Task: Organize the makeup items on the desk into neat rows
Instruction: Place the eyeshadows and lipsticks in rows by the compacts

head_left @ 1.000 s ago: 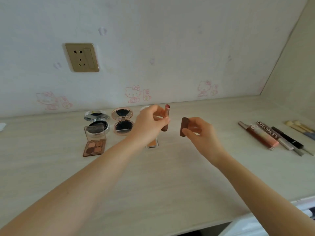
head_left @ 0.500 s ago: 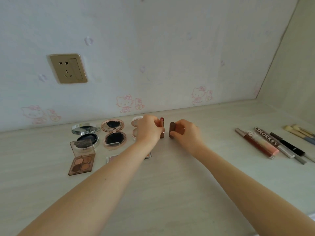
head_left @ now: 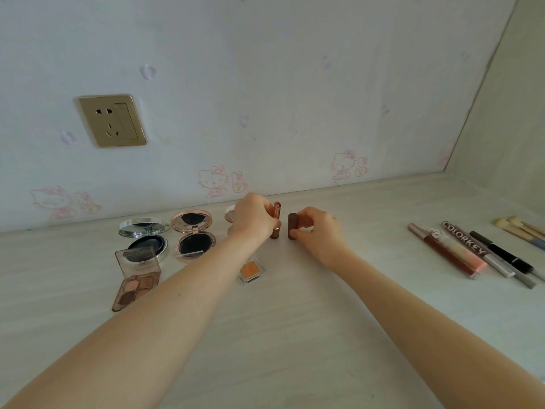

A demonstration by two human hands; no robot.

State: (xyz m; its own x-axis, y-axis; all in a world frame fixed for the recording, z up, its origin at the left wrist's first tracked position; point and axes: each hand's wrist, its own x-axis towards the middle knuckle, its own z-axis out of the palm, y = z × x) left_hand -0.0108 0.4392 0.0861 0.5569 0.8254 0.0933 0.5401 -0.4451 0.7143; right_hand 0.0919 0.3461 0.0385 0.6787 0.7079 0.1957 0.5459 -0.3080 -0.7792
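Two lipsticks stand upright side by side on the pale desk point(head_left: 295, 335), near the back wall. My left hand point(head_left: 253, 218) grips the rose-gold lipstick point(head_left: 276, 220). My right hand point(head_left: 317, 231) holds the dark brown lipstick point(head_left: 292, 226) between thumb and fingers. To the left lie an open silver compact point(head_left: 146, 236), an open pink compact point(head_left: 193, 235), an open eyeshadow palette point(head_left: 135, 276) and a small orange blush pan point(head_left: 251, 270). A third round compact point(head_left: 230, 215) is mostly hidden behind my left hand.
At the right a row of lip gloss tubes point(head_left: 451, 252) and pens point(head_left: 501, 252) lies on the desk, with makeup brushes point(head_left: 519, 228) beyond them. A side wall closes the right end. A gold wall socket point(head_left: 112, 121) sits on the back wall.
Both hands lowered the two lipsticks from mid-air onto the desk, standing them upright next to each other. The camera view shifted closer and lower.
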